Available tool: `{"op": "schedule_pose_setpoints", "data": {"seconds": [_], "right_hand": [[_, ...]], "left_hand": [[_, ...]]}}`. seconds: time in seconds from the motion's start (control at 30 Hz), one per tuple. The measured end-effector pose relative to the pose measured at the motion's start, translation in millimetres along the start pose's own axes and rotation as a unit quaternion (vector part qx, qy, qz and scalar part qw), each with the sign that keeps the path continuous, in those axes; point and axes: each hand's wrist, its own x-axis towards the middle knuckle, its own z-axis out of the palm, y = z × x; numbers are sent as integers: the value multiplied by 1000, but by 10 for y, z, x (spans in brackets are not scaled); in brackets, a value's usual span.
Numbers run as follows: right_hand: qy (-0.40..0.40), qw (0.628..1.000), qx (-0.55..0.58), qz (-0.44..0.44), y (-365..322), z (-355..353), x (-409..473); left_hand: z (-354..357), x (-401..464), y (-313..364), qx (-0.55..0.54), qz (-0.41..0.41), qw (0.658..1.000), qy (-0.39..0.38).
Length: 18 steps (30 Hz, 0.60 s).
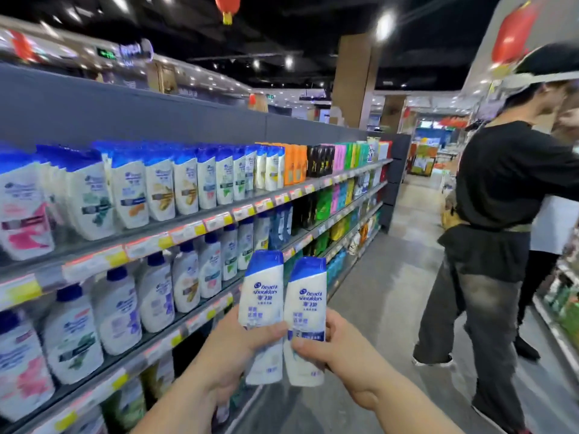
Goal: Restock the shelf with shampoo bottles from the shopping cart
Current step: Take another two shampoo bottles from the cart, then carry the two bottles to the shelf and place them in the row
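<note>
Hands first: the left hand point(238, 346) is wrapped around the lower half of the left shampoo bottle point(261, 311), and the right hand point(326, 349) grips the right shampoo bottle point(305, 321) in the same way. Both bottles stand upright, caps on top, touching side by side in front of the shelf point(194, 228) — they are above the aisle floor, not on any board. Each bottle is smooth white plastic with a rounded blue cap and blue print.

To the left, the grey metal shelf runs away down the aisle, its front edges lined with red and yellow price tags point(216, 220). Its boards carry rows of similar white bottles point(156, 195), and farther along orange, black and green packs. The floor point(391, 277) is grey and slightly glossy. A person in black clothes point(498, 214) stands at the right side — the ceiling is dark with small bright lamps.
</note>
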Motion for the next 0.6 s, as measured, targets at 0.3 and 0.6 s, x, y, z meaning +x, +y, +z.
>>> {"op": "schedule_pose_setpoints", "data": {"seconds": [0.3, 0.6], "right_hand": [[-48, 999, -7, -19, -479, -897, 1984], [-208, 976, -58, -40, -682, -1416, 3949]], "left_hand": [[149, 2059, 331, 32, 29, 998, 37], [234, 3493, 420, 57, 120, 969, 210]]}}
